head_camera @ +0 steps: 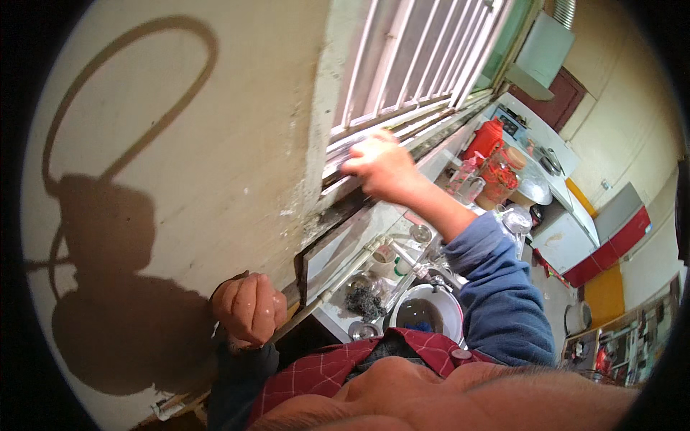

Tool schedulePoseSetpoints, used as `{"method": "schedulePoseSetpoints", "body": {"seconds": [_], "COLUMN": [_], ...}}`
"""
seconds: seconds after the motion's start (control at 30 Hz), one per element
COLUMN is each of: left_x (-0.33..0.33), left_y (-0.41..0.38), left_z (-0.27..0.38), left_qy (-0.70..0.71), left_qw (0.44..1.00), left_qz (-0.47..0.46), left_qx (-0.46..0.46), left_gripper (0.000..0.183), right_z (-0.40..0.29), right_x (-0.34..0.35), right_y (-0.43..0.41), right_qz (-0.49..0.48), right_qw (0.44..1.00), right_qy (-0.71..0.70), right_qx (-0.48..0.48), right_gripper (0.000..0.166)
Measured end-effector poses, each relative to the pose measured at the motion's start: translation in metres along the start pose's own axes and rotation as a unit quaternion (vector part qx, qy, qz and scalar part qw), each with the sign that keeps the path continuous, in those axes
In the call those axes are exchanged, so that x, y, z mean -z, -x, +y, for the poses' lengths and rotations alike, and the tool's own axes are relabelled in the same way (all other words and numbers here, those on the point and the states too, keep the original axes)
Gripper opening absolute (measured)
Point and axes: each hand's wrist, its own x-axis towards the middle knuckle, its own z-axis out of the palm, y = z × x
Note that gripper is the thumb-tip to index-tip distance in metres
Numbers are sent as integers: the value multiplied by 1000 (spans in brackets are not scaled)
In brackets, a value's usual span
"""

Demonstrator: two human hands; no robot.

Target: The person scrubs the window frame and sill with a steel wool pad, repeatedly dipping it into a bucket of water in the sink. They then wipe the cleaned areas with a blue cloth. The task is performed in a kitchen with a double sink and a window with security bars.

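My right hand reaches up to the window's sill track, below the white metal bars. Its fingers are bent and blurred against the track, with a greyish patch beside them; whether they hold something cannot be made out. My left hand is a wet, closed fist close to the wall, with no object visible in it. Below the window, a faucet stands over a white basin of murky water with something blue in it. A dark scouring-wool clump lies on the counter beside glass jars.
A plain wall bearing a shadow rises at the left. Along the right-hand counter are a red thermos, a glass jar of red food, a metal bowl and clear bottles. A range hood hangs beyond.
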Motion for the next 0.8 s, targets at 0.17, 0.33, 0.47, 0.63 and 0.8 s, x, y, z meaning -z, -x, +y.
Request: {"method": "schedulePoseSetpoints", "body": {"seconds": [0.17, 0.33, 0.47, 0.63, 0.8], "left_x": [1, -5, -8, -14, 4], "left_y": [0, -3, -8, -2, 2], "left_z": [4, 5, 7, 8, 3], "left_qy": [-1, -9, -58, -60, -93], "left_qw": [1000, 1000, 998, 998, 996], "left_qz": [29, 25, 29, 4, -10], "left_qx": [11, 8, 12, 19, 3], "left_gripper": [21, 20, 21, 21, 19], "right_z": [105, 94, 3, -67, -41], "right_x": [-21, -37, -16, 0, -4], "right_y": [53, 51, 9, -6, -14], "right_qz": [-107, -35, 45, 153, 173], "right_qw": [977, 976, 993, 975, 966], "right_qy": [124, 108, -13, -139, -194], "right_qx": [-138, -187, -105, -78, 0], "right_gripper": [33, 13, 22, 21, 21]}}
